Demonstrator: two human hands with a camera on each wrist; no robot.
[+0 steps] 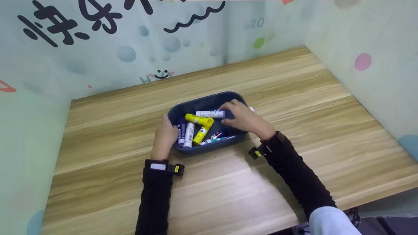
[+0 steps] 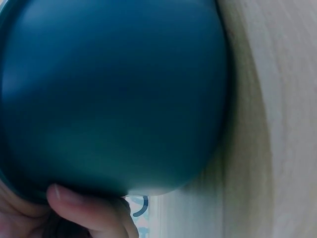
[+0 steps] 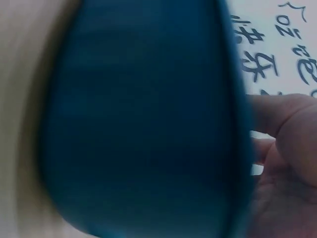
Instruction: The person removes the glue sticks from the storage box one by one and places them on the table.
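A dark blue plastic bin (image 1: 209, 150) stands on the table with several glue sticks inside. My left hand (image 1: 165, 135) grips its left rim, thumb inside; in the left wrist view curled fingers (image 2: 84, 210) show beneath the bin's wall (image 2: 114, 99). Over the right end reaches my right hand (image 1: 245, 119), thumb and fingers apart, close to a white glue stick (image 1: 210, 114). Two yellow glue sticks (image 1: 201, 134) cross in the middle. Another white stick (image 1: 189, 134) and a dark blue one (image 1: 181, 132) lie at the left. The bin's wall (image 3: 143, 119) hides the right fingertips in the right wrist view.
Small white and teal pieces (image 1: 214, 139) lie along the bin's near side. A small white thing (image 1: 251, 108) shows just past the right hand. The wood-grain table (image 1: 114, 137) meets printed wall panels (image 1: 130, 55) at the back and sides.
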